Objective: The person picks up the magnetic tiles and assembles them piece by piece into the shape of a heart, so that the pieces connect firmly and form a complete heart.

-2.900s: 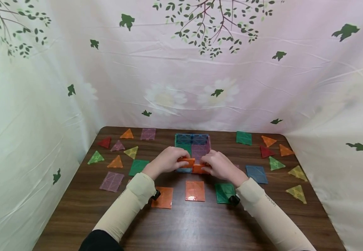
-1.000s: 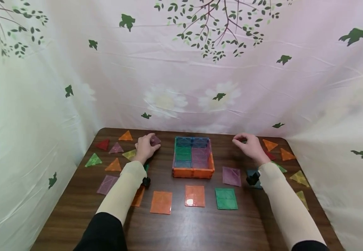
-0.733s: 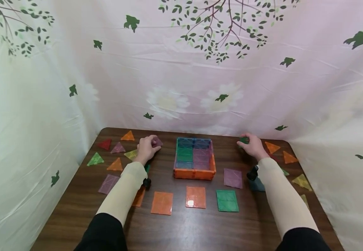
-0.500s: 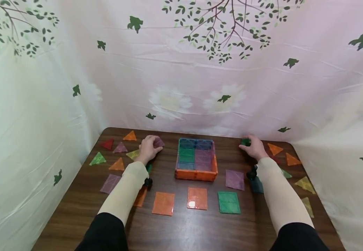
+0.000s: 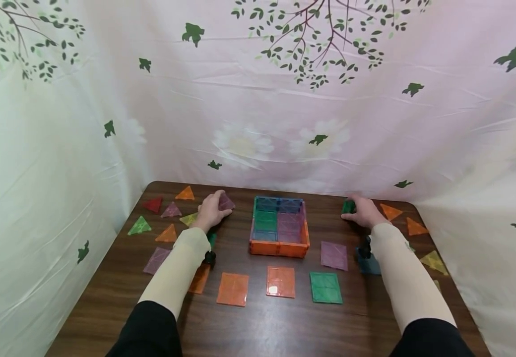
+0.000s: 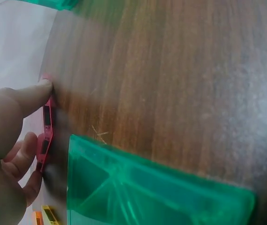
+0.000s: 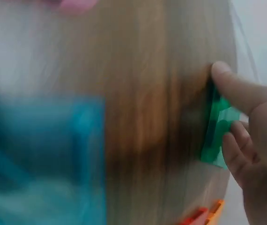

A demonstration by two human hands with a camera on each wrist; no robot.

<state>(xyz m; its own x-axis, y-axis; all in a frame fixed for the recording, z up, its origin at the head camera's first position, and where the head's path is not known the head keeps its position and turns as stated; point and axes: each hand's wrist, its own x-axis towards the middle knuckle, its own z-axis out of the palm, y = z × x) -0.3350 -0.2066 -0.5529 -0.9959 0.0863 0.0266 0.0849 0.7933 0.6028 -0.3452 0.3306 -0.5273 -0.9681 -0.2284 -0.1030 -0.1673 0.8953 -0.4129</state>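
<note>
At the back left of the table, my left hand [image 5: 211,212] holds a purple square magnetic tile [image 5: 227,202] between thumb and fingers; the left wrist view shows the tile's pink edge [image 6: 48,126] under the thumb. On the back right, my right hand [image 5: 364,212] grips a green square magnetic tile [image 5: 348,206], thumb on its near edge and fingers along it in the right wrist view. Between the hands stands a low open box of tiles [image 5: 279,248], with orange tiles in its front wall and green, purple and blue inside.
In front of the box lie orange tiles [image 5: 232,289], another orange tile [image 5: 280,281], a green tile [image 5: 326,287] and a purple tile [image 5: 334,256]. A blue tile [image 5: 368,263] is beneath the right wrist. Triangles, such as a red one [image 5: 153,205], lie along both sides; a curtain hangs behind.
Both hands have left the orange tiles at the box's front and spread outward to the back. The left took hold of the purple tile, the right of the green one.
</note>
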